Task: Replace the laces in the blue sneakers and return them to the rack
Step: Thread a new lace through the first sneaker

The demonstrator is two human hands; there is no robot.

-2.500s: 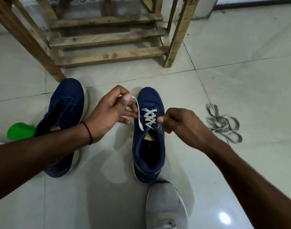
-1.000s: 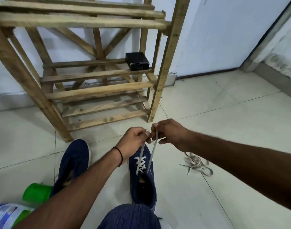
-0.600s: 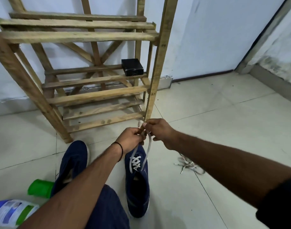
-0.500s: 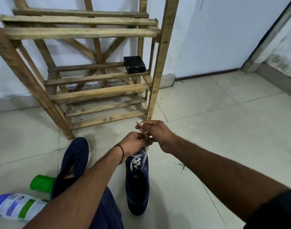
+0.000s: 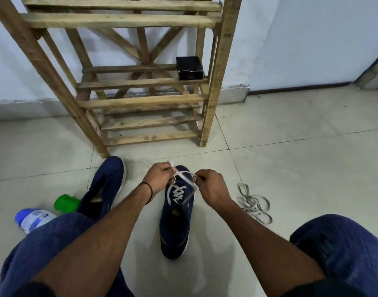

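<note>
A blue sneaker point(image 5: 175, 228) stands on the tiled floor between my knees, toe pointing at the wooden rack point(image 5: 141, 99). A white lace point(image 5: 179, 192) is criss-crossed through its lower eyelets. My left hand point(image 5: 158, 176) pinches one lace end above the toe. My right hand point(image 5: 209, 185) pinches the other end, and the two ends cross between my hands. The second blue sneaker point(image 5: 104, 187) lies to the left with no lace showing.
A loose grey lace point(image 5: 253, 203) is heaped on the floor to the right. A green cup point(image 5: 66, 202) and a blue-and-white bottle point(image 5: 33, 218) lie at the left. A small black box point(image 5: 189, 67) sits on a rack shelf.
My hands have come down from a raised pull and moved apart, with the lace ends now crossed over the toe. The camera has tilted down and the grey lace shows again.
</note>
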